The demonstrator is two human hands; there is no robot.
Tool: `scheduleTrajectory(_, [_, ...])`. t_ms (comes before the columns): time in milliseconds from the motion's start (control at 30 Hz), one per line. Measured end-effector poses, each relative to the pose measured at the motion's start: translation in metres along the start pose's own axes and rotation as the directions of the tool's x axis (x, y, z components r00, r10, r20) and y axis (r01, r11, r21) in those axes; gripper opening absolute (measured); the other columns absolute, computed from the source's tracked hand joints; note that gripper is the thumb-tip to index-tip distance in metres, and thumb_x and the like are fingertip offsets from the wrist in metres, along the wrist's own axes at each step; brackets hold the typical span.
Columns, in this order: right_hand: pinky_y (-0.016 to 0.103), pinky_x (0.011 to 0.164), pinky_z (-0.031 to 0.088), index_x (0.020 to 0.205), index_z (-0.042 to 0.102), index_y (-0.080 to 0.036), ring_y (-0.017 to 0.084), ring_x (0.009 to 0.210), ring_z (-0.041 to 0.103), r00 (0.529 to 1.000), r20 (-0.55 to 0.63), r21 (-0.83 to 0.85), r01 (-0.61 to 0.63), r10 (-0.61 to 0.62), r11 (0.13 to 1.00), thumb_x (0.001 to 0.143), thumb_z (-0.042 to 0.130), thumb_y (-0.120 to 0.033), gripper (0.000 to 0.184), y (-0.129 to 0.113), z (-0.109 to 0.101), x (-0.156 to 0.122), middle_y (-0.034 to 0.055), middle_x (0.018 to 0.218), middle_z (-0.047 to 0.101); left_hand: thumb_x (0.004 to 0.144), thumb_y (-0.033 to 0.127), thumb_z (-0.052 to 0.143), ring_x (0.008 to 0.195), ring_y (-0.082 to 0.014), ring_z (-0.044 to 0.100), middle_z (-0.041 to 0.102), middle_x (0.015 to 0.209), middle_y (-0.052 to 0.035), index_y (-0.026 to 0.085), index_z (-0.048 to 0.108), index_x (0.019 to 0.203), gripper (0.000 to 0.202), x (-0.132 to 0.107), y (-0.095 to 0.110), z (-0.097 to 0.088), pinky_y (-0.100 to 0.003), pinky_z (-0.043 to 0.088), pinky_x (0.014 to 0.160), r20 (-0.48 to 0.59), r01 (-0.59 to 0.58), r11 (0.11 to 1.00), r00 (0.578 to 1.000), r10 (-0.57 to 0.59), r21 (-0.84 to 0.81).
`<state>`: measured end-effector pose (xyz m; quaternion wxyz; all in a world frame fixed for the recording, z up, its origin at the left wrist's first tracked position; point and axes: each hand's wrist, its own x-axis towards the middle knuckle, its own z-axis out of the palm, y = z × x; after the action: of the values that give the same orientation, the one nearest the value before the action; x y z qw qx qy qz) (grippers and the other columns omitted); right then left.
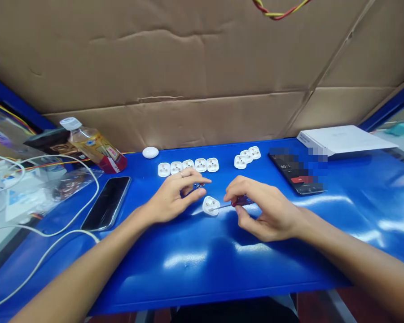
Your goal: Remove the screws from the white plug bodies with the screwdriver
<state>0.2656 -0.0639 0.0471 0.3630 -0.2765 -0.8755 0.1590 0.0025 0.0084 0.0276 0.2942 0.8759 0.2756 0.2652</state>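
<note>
White cable [94,197] loops across the left edge of the blue tabletop [202,278], beside a clear plastic bag [72,186]. Past the bag, a plastic bottle [94,148] of yellow liquid lies tilted near the far edge, white cap to the left and red label to the right; its small print is unreadable. A black smartphone [106,203] lies just right of the cable, long axis slanting. A white oval object [150,152] sits near the far edge, and in front of it runs a row of five white plastic socket pieces [188,167].

The left hand [175,197] is half closed, fingers curled over a small metal part [198,185], though the grip on it cannot be made out. Just right of that hand, a single white socket piece [210,206] sits mid-table. The right hand [265,211] pinches the red handle of a screwdriver [240,201] between thumb and fingers. Its shaft points left, almost level, its tip on the socket piece.

Three more socket pieces [247,157] cluster farther right. Beyond them lies a second phone [298,179], partly pixelated, showing "00:1" and a red button. A flat white box [343,139] sits at the far right corner.
</note>
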Motion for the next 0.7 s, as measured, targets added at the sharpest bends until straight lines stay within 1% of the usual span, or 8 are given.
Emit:
scheduleTrajectory(167, [0.03, 0.068, 0.056, 0.117, 0.056, -0.02, 0.016, 0.081, 0.063, 0.999, -0.05, 0.009, 0.004, -0.004, 1.0, 0.084, 0.054, -0.003, 0.037, 0.0029, -0.0008, -0.001, 0.0053, 0.099, 0.065, 0.102, 0.035, 0.063, 0.083, -0.0172, 0.058, 0.062, 0.089, -0.0039, 0.019, 0.073, 0.125, 0.03, -0.0008, -0.0011, 0.0012, -0.033, 0.049, 0.083, -0.047, -0.009, 1.0, 0.999, 0.009, 0.005])
scheduleTrajectory(267, [0.032, 0.07, 0.057, 0.117, 0.056, -0.022, 0.018, 0.082, 0.063, 0.994, -0.106, -0.013, 0.007, -0.008, 1.0, 0.084, 0.054, -0.003, 0.038, 0.0037, -0.0011, -0.0009, 0.0048, 0.1, 0.065, 0.099, 0.035, 0.067, 0.075, -0.0144, 0.053, 0.063, 0.093, -0.0039, 0.02, 0.074, 0.121, 0.028, -0.0011, 0.0001, 0.0008, -0.03, 0.048, 0.077, -0.033, -0.008, 1.0, 0.999, 0.008, -0.011])
scheduleTrajectory(367, [0.035, 0.075, 0.057, 0.117, 0.057, -0.023, 0.02, 0.088, 0.065, 0.986, -0.167, -0.044, 0.016, -0.023, 0.999, 0.085, 0.055, -0.002, 0.038, 0.0038, -0.001, 0.0002, 0.0051, 0.1, 0.067, 0.095, 0.033, 0.073, 0.075, -0.0137, 0.053, 0.068, 0.1, -0.0059, 0.019, 0.076, 0.115, 0.025, -0.0008, 0.0023, 0.0011, -0.028, 0.047, 0.071, 0.0, 0.012, 0.999, 1.0, -0.012, -0.041])
scheduleTrajectory(433, [0.036, 0.077, 0.057, 0.116, 0.057, -0.023, 0.02, 0.09, 0.065, 0.981, -0.191, -0.064, 0.018, -0.03, 0.998, 0.086, 0.055, -0.002, 0.036, 0.004, -0.0007, 0.0013, 0.0049, 0.1, 0.068, 0.094, 0.032, 0.074, 0.075, -0.0137, 0.055, 0.069, 0.099, -0.0062, 0.019, 0.078, 0.113, 0.023, -0.0002, 0.0037, 0.0023, -0.027, 0.047, 0.07, 0.005, 0.025, 0.998, 1.0, -0.025, -0.055])
scheduleTrajectory(600, [0.036, 0.077, 0.057, 0.115, 0.058, -0.023, 0.02, 0.089, 0.065, 0.982, -0.185, -0.063, 0.037, -0.048, 0.997, 0.087, 0.056, -0.002, 0.035, 0.0057, 0.0004, 0.003, 0.0045, 0.099, 0.067, 0.097, 0.03, 0.071, 0.075, -0.0142, 0.058, 0.071, 0.096, -0.0059, 0.02, 0.08, 0.108, 0.017, 0.0007, 0.0042, 0.0067, -0.028, 0.048, 0.07, -0.004, 0.043, 0.996, 0.999, -0.043, -0.075])
scheduleTrajectory(700, [0.036, 0.077, 0.057, 0.116, 0.057, -0.024, 0.02, 0.088, 0.065, 0.982, -0.182, -0.059, 0.03, -0.041, 0.998, 0.086, 0.056, -0.001, 0.037, 0.0057, 0.0003, 0.003, 0.0045, 0.099, 0.067, 0.099, 0.029, 0.068, 0.077, -0.0149, 0.061, 0.073, 0.097, -0.0058, 0.02, 0.08, 0.106, 0.017, 0.001, -0.0006, 0.0081, -0.028, 0.049, 0.071, -0.033, 0.047, 0.998, 0.998, -0.048, -0.031])
